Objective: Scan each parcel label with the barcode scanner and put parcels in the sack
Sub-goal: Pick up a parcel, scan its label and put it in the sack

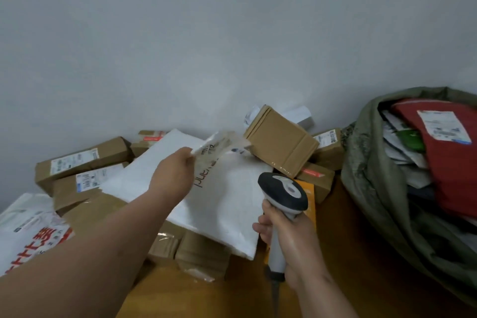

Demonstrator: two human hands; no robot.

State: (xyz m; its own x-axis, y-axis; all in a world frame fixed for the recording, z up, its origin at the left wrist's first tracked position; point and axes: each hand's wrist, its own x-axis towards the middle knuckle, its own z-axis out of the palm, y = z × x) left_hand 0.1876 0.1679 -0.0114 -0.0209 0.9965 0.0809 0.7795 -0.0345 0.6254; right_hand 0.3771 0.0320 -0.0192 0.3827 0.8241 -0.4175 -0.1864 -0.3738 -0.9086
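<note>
Above parcel pile (222,204) | left hand (172,175) fingers pinch blurred small parcel (219,144) | right hand (289,235) grips scanner (284,196)

We cannot read the blurred clear packet (219,143); the frame's edge cuts off the sack (366,162).

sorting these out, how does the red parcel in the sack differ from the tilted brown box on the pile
The red parcel is a soft bag lying inside the green sack; the brown box is stiff cardboard, tipped on the pile outside it. The red parcel's label faces up; the box shows none. Neither is held by a hand.
</note>
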